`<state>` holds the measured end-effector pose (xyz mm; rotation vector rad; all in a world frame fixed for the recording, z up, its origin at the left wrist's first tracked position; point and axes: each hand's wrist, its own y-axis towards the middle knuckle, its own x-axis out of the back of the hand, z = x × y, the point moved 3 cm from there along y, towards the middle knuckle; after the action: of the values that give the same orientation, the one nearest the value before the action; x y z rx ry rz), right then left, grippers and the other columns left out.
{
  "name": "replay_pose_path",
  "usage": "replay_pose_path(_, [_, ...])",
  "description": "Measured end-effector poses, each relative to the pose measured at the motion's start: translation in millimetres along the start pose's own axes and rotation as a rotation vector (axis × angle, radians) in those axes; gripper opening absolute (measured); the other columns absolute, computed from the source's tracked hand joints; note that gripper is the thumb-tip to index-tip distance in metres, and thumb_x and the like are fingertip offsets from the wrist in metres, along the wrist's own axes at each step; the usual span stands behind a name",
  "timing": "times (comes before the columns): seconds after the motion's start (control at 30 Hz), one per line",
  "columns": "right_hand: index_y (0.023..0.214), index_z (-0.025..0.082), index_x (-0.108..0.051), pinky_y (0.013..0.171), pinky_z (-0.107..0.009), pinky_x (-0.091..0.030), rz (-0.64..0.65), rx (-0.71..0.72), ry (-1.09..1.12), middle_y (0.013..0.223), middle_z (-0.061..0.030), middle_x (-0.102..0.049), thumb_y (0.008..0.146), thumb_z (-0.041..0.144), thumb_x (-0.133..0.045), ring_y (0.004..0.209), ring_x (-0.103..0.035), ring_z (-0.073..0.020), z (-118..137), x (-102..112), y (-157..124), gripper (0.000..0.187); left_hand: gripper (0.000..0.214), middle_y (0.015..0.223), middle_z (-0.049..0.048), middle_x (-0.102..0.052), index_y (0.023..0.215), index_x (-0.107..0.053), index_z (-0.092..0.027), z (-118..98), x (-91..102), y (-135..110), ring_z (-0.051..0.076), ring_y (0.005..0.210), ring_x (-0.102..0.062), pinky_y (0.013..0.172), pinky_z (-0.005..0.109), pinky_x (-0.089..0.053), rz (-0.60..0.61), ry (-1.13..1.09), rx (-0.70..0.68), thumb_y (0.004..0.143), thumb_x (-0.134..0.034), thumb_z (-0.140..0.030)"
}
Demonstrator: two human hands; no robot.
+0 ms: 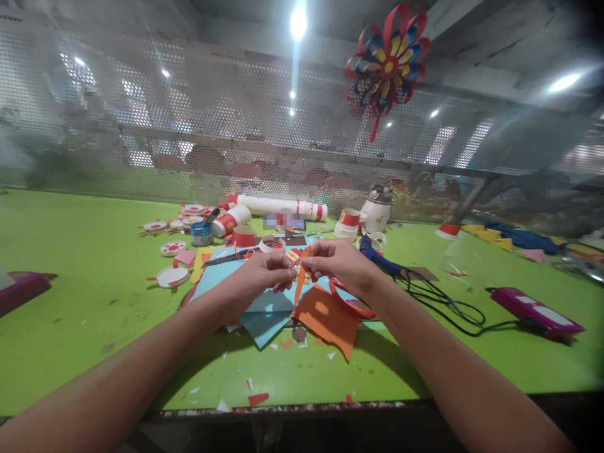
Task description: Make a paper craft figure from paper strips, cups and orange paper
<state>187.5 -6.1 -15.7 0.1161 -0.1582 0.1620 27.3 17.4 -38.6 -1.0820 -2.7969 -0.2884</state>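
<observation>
My right hand [337, 264] pinches a narrow orange paper strip [300, 286] between thumb and fingers, and the strip hangs down from them. Close beside it, my left hand [268, 272] has its thumb and fingertips pressed together near the strip. Whatever the left fingertips may hold is too small to make out. Below the hands lie light blue paper sheets [226, 283] and a torn-edged orange sheet [330, 318]. Red scissor handles [346, 301] show partly under my right hand. Small red and yellow printed pieces [293, 257] appear behind the fingers.
Behind are white paper tubes [278, 206], a blue jar [202, 233], paper cups [348, 221] and a bottle [377, 209]. Decorated paper discs [172, 277] lie left. A blue glue gun [377, 255] and a corded purple device [535, 311] lie right. Paper scraps litter the front edge.
</observation>
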Motion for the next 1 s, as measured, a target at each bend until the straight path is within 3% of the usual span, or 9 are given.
replay_pose_path(0.27, [0.068,0.015,-0.062,0.056,-0.026,-0.045,0.01,-0.015,0.031,0.061,-0.0002,-0.062,0.066,0.026,-0.074,0.052,-0.055,-0.0089,-2.9,1.6,1.5,0.016,0.016,0.063,-0.002,-0.051,0.073,-0.059,-0.015,1.4,1.2,0.3,0.009,0.058,-0.042,0.06,0.025,-0.034,0.01,0.007,-0.022,0.079,-0.058,-0.029])
replay_pose_path(0.67, [0.069,0.015,-0.06,0.052,-0.027,-0.045,0.024,-0.012,0.132,0.059,-0.0007,-0.057,0.074,0.053,-0.066,0.051,-0.053,-0.0099,-8.3,0.7,6.0,0.039,0.016,0.063,-0.0018,-0.051,0.074,-0.059,-0.015,3.3,2.6,1.2,0.009,0.058,-0.043,0.059,0.026,-0.034,-0.002,-0.017,-0.024,0.08,-0.06,-0.03])
replay_pose_path(1.0, [0.063,0.015,-0.06,0.056,-0.027,-0.044,0.033,0.011,0.083,0.056,0.0015,-0.056,0.07,0.038,-0.072,0.052,-0.051,-0.0091,-3.0,-3.1,-0.2,0.027,0.016,0.062,-0.0022,-0.05,0.071,-0.058,-0.015,2.0,2.1,0.5,0.009,0.057,-0.042,0.059,0.026,-0.032,-0.007,-0.028,-0.038,0.08,-0.059,-0.028])
